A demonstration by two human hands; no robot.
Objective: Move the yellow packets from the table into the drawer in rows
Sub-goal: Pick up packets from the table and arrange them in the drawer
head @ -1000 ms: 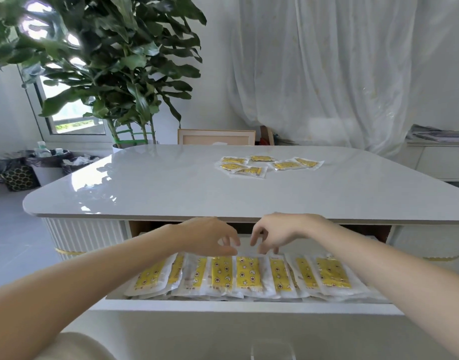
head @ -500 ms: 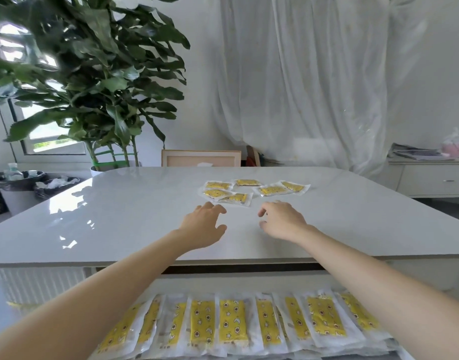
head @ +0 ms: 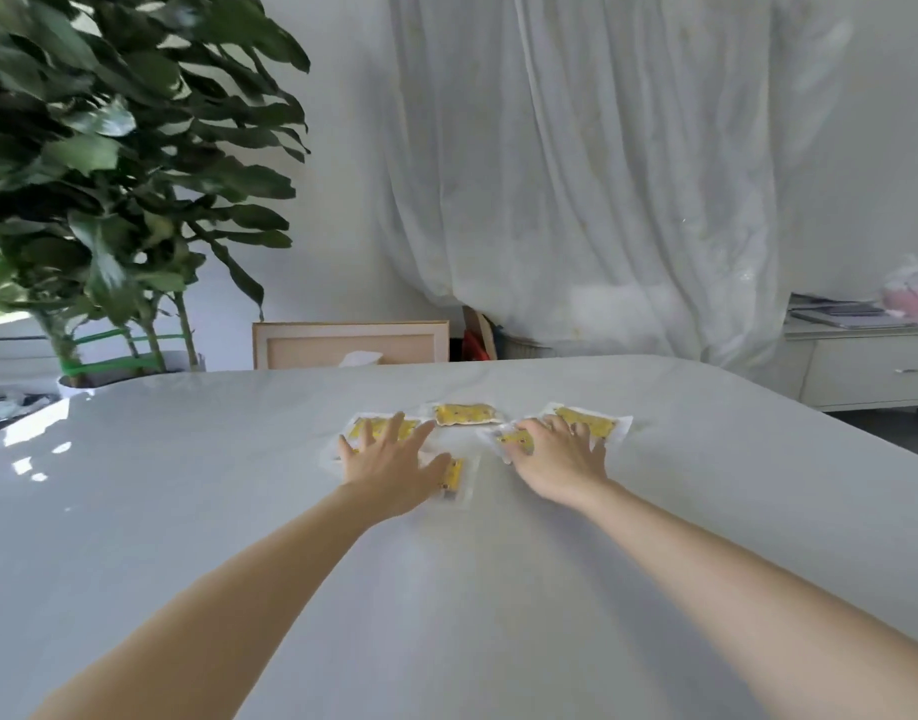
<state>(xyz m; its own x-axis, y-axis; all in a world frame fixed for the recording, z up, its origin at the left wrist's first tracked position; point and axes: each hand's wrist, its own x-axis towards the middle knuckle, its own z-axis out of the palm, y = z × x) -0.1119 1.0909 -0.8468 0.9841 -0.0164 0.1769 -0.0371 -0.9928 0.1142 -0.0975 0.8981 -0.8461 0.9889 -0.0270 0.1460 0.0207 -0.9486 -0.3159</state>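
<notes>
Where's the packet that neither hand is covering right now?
In the head view, the uncovered packet lies on the table's far side, between and just beyond the left hand and right hand.

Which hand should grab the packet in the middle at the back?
Probably the left hand. Its fingers reach almost to the middle packet, while the right hand lies flat over the packets on the other side.
</notes>
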